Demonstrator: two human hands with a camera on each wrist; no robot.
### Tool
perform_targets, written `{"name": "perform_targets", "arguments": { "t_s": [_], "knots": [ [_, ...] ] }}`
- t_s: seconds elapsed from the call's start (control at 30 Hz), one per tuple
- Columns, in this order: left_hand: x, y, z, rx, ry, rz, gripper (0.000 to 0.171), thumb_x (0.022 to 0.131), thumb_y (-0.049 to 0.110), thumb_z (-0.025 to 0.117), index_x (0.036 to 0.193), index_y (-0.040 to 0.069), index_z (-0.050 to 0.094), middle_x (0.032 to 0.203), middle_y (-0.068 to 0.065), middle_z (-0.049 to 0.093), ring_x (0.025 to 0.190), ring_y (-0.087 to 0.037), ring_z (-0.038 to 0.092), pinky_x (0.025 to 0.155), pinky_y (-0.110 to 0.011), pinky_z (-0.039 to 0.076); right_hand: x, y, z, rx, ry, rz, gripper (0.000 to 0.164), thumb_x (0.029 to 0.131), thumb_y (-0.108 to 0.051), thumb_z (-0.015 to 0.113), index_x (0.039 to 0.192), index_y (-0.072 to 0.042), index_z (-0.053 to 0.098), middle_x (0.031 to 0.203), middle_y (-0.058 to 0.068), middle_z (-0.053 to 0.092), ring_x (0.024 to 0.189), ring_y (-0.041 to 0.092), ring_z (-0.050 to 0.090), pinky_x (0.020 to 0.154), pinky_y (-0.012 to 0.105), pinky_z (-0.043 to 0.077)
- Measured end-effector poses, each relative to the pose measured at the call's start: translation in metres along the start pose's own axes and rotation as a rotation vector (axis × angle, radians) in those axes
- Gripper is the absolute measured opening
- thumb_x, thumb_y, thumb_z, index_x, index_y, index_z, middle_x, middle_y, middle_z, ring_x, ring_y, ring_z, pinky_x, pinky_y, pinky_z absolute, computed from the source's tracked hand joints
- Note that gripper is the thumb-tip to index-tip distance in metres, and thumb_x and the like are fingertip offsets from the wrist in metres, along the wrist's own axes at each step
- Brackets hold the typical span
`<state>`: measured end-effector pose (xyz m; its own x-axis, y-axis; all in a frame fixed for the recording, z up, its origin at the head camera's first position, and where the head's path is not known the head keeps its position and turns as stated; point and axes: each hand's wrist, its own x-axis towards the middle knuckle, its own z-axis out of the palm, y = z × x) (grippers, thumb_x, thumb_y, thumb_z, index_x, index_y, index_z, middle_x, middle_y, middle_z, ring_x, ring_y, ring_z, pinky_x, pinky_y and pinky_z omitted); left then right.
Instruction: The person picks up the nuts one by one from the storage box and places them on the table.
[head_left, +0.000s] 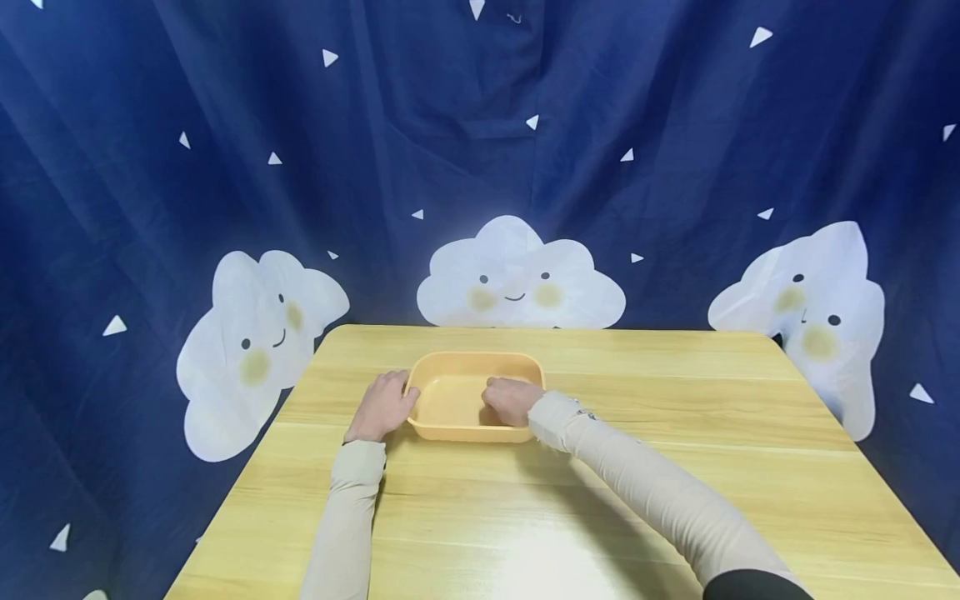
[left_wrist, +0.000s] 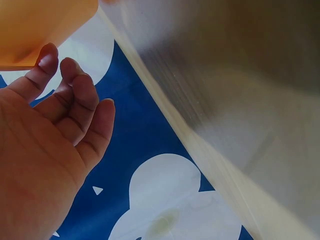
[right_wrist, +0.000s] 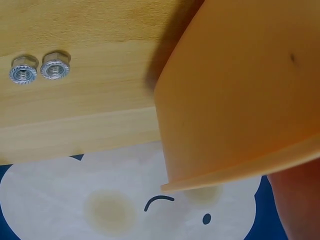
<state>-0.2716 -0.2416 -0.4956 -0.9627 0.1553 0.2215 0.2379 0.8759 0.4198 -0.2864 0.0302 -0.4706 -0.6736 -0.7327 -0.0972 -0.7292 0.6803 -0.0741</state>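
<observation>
A shallow light-orange plastic tray point(head_left: 468, 433) sits near the table's far side. My left hand point(head_left: 381, 406) holds its left end: the thumb overlaps the rim, while one fingertip point(left_wrist: 48, 52) meets the outer wall in the left wrist view. The other fingers on that hand are loosely bent below the tray. Inside the tray's right part is my right hand point(head_left: 512, 400), reaching over the rim with its fingers curled downward; I cannot tell whether they hold something. Two silver flange nuts point(right_wrist: 55, 66) lie side by side on the wood outside the tray.
The pale wooden table point(head_left: 675, 400) runs back to a dark blue curtain point(head_left: 660, 100) printed with white clouds and triangles. My right sleeve point(head_left: 645, 483) crosses the table's right half, largely covering the nuts in the head view.
</observation>
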Motion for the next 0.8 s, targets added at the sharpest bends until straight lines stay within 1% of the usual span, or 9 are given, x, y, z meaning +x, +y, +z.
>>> {"name": "perform_targets", "arguments": {
  "t_s": [0.1, 0.2, 0.43, 0.57, 0.8],
  "knots": [
    [0.0001, -0.0005, 0.0006, 0.002, 0.005, 0.0, 0.019, 0.099, 0.021, 0.055, 0.099, 0.007, 0.068, 0.095, -0.012, 0.069, 0.094, -0.031, 0.064, 0.082, -0.047, 0.051, 0.0, 0.0002, -0.0007, -0.002, -0.007, -0.019, 0.018, 0.095, 0.002, 0.06, 0.086, -0.009, 0.072, 0.093, 0.004, 0.065, 0.082, 0.016, 0.061, 0.077, 0.028, 0.054],
    [-0.0001, -0.0007, 0.0006, 0.003, 0.008, 0.004, 0.02, 0.099, 0.021, 0.055, 0.101, 0.007, 0.069, 0.096, -0.012, 0.07, 0.095, -0.031, 0.065, 0.083, -0.048, 0.051, -0.0003, 0.0002, -0.0009, -0.019, -0.015, -0.025, 0.016, 0.094, 0.004, 0.06, 0.09, -0.007, 0.071, 0.095, 0.006, 0.064, 0.083, 0.017, 0.06, 0.077, 0.028, 0.053],
    [-0.0004, -0.0001, -0.0006, -0.009, 0.007, 0.002, 0.019, 0.099, 0.02, 0.056, 0.1, 0.007, 0.069, 0.095, -0.011, 0.069, 0.089, -0.027, 0.064, 0.079, -0.045, 0.051, -0.001, -0.0006, 0.0017, -0.063, -0.043, 0.007, 0.012, 0.094, 0.004, 0.061, 0.096, -0.007, 0.066, 0.101, 0.008, 0.064, 0.088, 0.021, 0.061, 0.081, 0.03, 0.054],
    [-0.0001, 0.0003, -0.0009, -0.007, 0.006, 0.007, 0.019, 0.098, 0.02, 0.056, 0.1, 0.007, 0.069, 0.093, -0.011, 0.069, 0.088, -0.027, 0.063, 0.078, -0.044, 0.051, -0.0012, -0.0008, 0.0021, -0.069, -0.05, 0.011, 0.013, 0.093, 0.005, 0.063, 0.096, -0.007, 0.065, 0.101, 0.008, 0.065, 0.091, 0.022, 0.063, 0.083, 0.032, 0.054],
    [-0.0006, 0.0006, -0.0019, -0.002, 0.001, 0.003, 0.016, 0.098, 0.02, 0.056, 0.093, 0.008, 0.065, 0.086, -0.008, 0.064, 0.081, -0.024, 0.059, 0.072, -0.039, 0.048, -0.0011, 0.0008, 0.0012, -0.057, -0.036, -0.026, 0.014, 0.091, 0.007, 0.062, 0.088, -0.006, 0.062, 0.095, 0.009, 0.068, 0.091, 0.023, 0.066, 0.086, 0.033, 0.055]
  ]
}}
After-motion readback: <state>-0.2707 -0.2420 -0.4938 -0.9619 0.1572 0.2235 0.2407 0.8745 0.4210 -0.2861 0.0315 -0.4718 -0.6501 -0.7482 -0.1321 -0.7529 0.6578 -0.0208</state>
